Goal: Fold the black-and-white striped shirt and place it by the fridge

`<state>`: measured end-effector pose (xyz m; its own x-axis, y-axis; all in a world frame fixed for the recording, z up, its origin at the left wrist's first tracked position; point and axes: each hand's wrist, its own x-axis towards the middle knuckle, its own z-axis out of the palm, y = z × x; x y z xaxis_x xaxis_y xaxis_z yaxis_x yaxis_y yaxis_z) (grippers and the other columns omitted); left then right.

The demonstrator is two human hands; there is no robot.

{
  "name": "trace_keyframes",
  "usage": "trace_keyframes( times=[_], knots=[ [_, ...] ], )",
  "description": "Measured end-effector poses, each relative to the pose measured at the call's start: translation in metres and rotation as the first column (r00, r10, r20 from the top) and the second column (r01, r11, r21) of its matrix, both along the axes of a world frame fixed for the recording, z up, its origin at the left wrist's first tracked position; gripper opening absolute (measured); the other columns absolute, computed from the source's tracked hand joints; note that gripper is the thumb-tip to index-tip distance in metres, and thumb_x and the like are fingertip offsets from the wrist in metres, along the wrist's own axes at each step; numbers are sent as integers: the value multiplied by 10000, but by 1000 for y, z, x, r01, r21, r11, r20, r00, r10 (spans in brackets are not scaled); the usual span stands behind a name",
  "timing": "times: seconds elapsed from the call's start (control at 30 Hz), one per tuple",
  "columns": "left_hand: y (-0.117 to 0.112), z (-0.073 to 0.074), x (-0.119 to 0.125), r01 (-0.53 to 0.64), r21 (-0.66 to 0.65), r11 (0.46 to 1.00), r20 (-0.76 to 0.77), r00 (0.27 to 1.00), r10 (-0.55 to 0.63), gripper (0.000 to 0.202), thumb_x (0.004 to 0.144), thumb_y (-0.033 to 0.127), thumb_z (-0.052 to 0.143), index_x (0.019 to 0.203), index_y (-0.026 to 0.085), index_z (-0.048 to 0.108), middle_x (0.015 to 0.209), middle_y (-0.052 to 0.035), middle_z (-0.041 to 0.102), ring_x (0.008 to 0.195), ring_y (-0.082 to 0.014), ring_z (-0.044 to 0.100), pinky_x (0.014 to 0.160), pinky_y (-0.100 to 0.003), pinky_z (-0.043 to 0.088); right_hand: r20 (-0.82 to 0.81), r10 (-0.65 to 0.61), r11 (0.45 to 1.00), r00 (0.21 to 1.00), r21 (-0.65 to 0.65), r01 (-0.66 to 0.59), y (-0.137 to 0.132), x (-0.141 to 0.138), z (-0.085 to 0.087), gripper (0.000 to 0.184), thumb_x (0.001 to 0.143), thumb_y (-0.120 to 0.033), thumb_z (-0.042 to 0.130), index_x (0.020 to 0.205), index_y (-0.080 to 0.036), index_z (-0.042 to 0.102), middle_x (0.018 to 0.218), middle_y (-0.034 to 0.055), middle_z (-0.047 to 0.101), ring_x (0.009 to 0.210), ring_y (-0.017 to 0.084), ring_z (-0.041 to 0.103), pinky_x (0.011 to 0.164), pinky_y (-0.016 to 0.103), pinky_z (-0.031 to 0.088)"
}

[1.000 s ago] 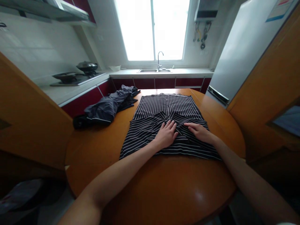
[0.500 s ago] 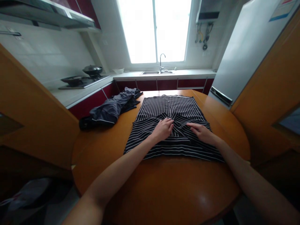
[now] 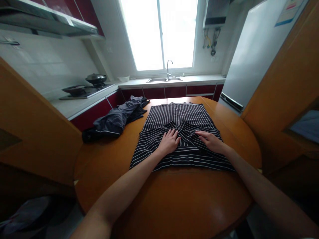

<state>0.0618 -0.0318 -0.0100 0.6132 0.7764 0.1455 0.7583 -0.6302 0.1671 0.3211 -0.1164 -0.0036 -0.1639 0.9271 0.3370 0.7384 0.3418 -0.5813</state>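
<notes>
A black shirt with white stripes (image 3: 179, 114) lies spread on the wooden table (image 3: 179, 202), its collar toward me and its hem toward the window. The stripes run lengthwise on the body and crosswise on the near part. My left hand (image 3: 169, 142) rests flat on the cloth just left of the collar, fingers spread. On the other side of the collar, my right hand (image 3: 210, 140) lies on the shirt with its fingers stretched out to the left. Neither hand grips the fabric.
Crumpled grey and black clothing (image 3: 117, 116) lies on the table's left side. Beyond stand a counter with a sink (image 3: 159, 80), a stove with a wok (image 3: 96, 79) and a pan (image 3: 74, 89). A fridge (image 3: 256, 53) stands at the right, between wooden door panels.
My left hand has slid slightly left and toward me off the collar, its fingers now more spread. My right hand stays at about the same spot on the shirt. The view has shifted slightly.
</notes>
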Motion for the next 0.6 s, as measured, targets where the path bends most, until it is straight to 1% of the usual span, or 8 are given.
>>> trace_keyframes(
  times=[0.07,0.1,0.2,0.27,0.33,0.43,0.5,0.6],
  knots=[
    [-2,4,0,1,22,1000,15,1000,-1,580,1051,466,291,1528,157,406,1624,-120,309,1518,-319,222,1208,-560,218,26,-1,1000,1000,4,1,-2,-4,2,462,1005,-350,418,1391,-171,600,1462,113,557,1387,252,485,1201,488,341],
    [-3,5,0,26,45,999,30,999,-28,565,1054,449,289,1528,164,405,1626,-109,307,1524,-307,209,1215,-552,203,44,7,1000,999,8,-7,-3,-7,4,482,1011,-361,404,1420,-167,571,1484,116,533,1407,252,458,1208,490,326],
    [-6,8,1,217,96,971,47,974,-222,542,1068,437,257,1550,215,367,1641,-50,285,1542,-239,150,1242,-496,152,112,87,996,990,-19,-85,-7,-17,6,547,1033,-419,355,1518,-184,447,1571,103,420,1480,254,337,1228,503,266],
    [-7,7,2,309,49,950,10,951,-310,559,1066,485,249,1558,240,352,1642,-34,279,1544,-233,141,1242,-499,149,173,161,985,972,-95,-146,-11,-23,7,596,1040,-487,316,1572,-219,341,1631,80,301,1520,260,226,1234,528,213],
    [-6,5,2,312,-16,950,-34,949,-312,587,1058,529,251,1555,238,360,1645,-39,266,1541,-264,149,1231,-539,161,246,204,967,948,-202,-155,-15,-29,5,650,1034,-561,275,1601,-247,246,1663,62,175,1540,271,117,1231,572,147],
    [-5,2,2,288,-36,957,-62,955,-290,596,1056,536,253,1558,231,357,1654,-38,231,1541,-281,142,1227,-555,162,363,180,943,914,-329,-55,-21,-37,1,752,1006,-643,248,1615,-209,166,1668,81,73,1543,297,26,1211,632,45],
    [-4,0,2,288,-26,957,-62,955,-289,592,1056,534,253,1561,241,351,1656,-31,227,1543,-276,135,1230,-549,156,413,156,935,897,-355,1,-23,-39,-1,804,991,-671,240,1616,-176,138,1667,95,50,1542,303,10,1207,637,13],
    [-4,0,2,291,-24,956,-65,954,-292,594,1056,535,244,1562,243,347,1655,-29,229,1543,-275,132,1229,-551,156,430,144,938,891,-347,16,-24,-41,-3,831,977,-697,227,1618,-179,123,1669,94,45,1541,304,10,1211,627,35]
  ],
)
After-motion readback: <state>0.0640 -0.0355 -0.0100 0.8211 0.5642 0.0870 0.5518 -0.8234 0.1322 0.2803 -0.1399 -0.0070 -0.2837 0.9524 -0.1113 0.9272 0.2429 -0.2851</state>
